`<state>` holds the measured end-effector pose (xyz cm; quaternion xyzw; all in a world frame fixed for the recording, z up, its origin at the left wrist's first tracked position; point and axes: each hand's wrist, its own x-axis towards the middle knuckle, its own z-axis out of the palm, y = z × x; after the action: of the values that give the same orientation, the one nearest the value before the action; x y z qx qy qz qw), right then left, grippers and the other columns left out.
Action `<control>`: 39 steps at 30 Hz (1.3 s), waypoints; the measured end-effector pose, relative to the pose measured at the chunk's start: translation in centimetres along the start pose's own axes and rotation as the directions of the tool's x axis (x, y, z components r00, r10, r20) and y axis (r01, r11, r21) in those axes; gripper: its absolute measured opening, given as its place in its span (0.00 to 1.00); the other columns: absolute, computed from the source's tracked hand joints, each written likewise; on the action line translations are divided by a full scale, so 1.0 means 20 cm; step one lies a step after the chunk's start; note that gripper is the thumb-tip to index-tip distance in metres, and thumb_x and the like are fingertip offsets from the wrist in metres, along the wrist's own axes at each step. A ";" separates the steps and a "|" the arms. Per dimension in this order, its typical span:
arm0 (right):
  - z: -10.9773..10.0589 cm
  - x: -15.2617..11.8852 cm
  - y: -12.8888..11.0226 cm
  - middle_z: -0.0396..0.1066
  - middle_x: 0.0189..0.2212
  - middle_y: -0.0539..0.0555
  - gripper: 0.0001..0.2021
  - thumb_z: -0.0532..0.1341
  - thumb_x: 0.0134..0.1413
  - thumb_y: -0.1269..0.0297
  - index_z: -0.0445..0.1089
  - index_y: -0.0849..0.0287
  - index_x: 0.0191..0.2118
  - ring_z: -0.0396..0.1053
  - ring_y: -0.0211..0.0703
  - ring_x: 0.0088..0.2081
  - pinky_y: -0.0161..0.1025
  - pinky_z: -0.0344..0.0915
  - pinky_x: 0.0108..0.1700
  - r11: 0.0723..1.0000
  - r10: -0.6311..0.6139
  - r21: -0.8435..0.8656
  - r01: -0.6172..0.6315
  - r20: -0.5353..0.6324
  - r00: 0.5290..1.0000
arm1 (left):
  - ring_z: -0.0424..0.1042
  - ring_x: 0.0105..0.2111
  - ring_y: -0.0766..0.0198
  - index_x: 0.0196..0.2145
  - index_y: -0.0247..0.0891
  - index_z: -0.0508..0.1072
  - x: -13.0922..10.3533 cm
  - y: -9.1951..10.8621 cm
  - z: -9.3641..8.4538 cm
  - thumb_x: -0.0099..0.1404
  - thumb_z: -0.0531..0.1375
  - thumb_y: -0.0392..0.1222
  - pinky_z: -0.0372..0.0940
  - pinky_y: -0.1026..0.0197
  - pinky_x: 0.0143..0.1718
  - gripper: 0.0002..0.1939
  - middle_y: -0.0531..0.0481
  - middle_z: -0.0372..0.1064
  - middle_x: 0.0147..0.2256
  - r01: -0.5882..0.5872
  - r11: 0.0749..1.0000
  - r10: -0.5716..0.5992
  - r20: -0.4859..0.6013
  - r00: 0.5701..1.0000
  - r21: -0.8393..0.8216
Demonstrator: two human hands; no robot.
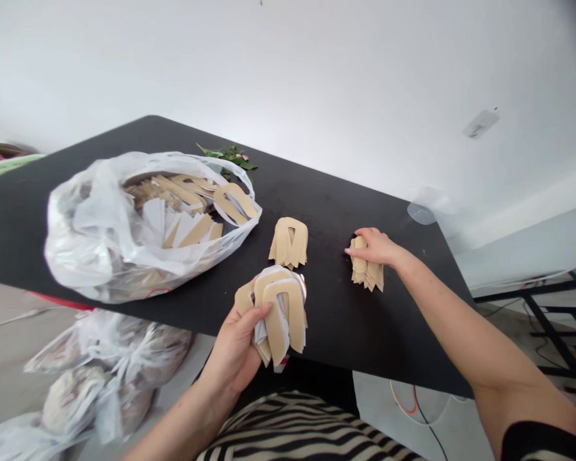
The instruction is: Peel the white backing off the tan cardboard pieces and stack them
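Fanned in my left hand [237, 349] is a bunch of tan and white U-shaped pieces [281, 314], pinched under the thumb near the table's front edge. My right hand [375, 246] rests on a stack of tan pieces [367, 275] at the right, thumb and fingers around its upper part. Between the hands, a little farther back, lies another tan stack [288, 242] of the same U shape. An open white plastic bag [96, 224] on the left holds many more tan and white pieces [182, 205].
The black table [326, 198] stands against a white wall. Green leaves [230, 157] lie behind the bag. A clear plastic item [422, 212] is at the back right edge. Tied bags [125, 365] sit on the floor at left; a black metal frame [552, 320] stands at right.
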<state>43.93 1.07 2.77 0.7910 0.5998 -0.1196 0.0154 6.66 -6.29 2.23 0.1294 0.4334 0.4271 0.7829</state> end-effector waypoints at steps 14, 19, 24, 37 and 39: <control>0.06 -0.02 0.05 0.68 0.60 0.69 0.35 0.59 0.56 0.40 0.68 0.62 0.61 0.64 0.69 0.62 0.60 0.60 0.64 0.994 -0.100 0.037 0.104 -0.104 0.990 | 0.82 0.37 0.54 0.52 0.36 0.74 0.00 0.01 -0.01 0.55 0.69 0.30 0.77 0.55 0.42 0.25 0.43 0.81 0.41 0.073 0.992 -0.065 0.072 0.995 -0.103; 0.02 -0.09 0.14 0.67 0.62 0.68 0.34 0.57 0.59 0.41 0.68 0.61 0.62 0.63 0.67 0.64 0.61 0.59 0.65 0.988 -0.020 0.144 0.050 -0.202 0.979 | 0.81 0.33 0.57 0.50 0.35 0.74 -0.01 0.02 -0.02 0.55 0.68 0.28 0.77 0.57 0.39 0.23 0.44 0.81 0.38 0.051 0.996 -0.049 0.033 0.998 -0.078; 0.01 -0.17 0.19 0.67 0.61 0.68 0.34 0.61 0.57 0.40 0.67 0.58 0.62 0.74 0.60 0.54 0.54 0.72 0.53 0.943 0.169 0.320 -0.091 -0.227 0.959 | 0.81 0.33 0.57 0.51 0.36 0.73 -0.03 0.02 -0.02 0.56 0.67 0.27 0.77 0.56 0.40 0.25 0.45 0.81 0.38 0.056 0.996 -0.051 0.067 0.996 -0.071; -0.08 -0.50 -0.15 0.69 0.58 0.69 0.21 0.64 0.60 0.58 0.72 0.59 0.57 0.71 0.60 0.55 0.54 0.65 0.58 0.950 -0.103 0.186 0.251 -0.572 0.814 | 0.81 0.36 0.55 0.53 0.37 0.73 -0.09 0.01 0.01 0.54 0.68 0.27 0.76 0.53 0.44 0.28 0.44 0.81 0.40 0.063 0.989 -0.046 0.123 0.991 -0.136; -0.08 -0.69 -0.38 0.73 0.54 0.63 0.16 0.63 0.62 0.62 0.74 0.54 0.55 0.72 0.56 0.55 0.53 0.67 0.58 0.888 -0.264 0.115 0.445 -0.664 0.700 | 0.81 0.38 0.55 0.54 0.38 0.72 -0.09 0.00 0.01 0.54 0.69 0.28 0.76 0.53 0.45 0.29 0.45 0.80 0.41 0.056 0.984 -0.034 0.126 0.991 -0.170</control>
<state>33.43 -9.65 8.14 0.6470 0.6898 0.0725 -0.3167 6.38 -7.61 3.31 0.0770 0.3486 0.4367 0.8258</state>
